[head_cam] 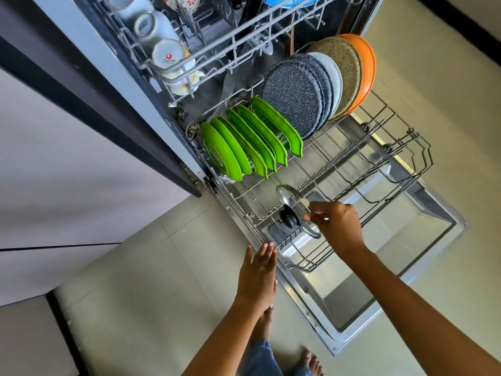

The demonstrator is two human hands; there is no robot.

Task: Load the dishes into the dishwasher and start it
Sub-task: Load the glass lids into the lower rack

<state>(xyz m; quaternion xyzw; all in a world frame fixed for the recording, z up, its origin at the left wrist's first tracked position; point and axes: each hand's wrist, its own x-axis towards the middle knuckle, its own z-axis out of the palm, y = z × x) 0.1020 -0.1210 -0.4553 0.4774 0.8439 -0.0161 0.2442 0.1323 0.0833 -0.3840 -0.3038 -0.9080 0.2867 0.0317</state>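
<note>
A glass pot lid with a black knob stands on edge in the near end of the pulled-out lower rack. My right hand pinches the lid's rim from the right. With straight fingers, my left hand hovers flat at the left edge of the open dishwasher door. Several green plates stand upright in the rack. Behind them stand dark speckled plates, a beige plate and an orange plate. The upper rack holds upturned cups.
A dark-edged grey cabinet panel runs along the left of the dishwasher. Pale floor tiles lie below, with my bare feet close to the door's near corner. The right half of the lower rack shows bare wire tines.
</note>
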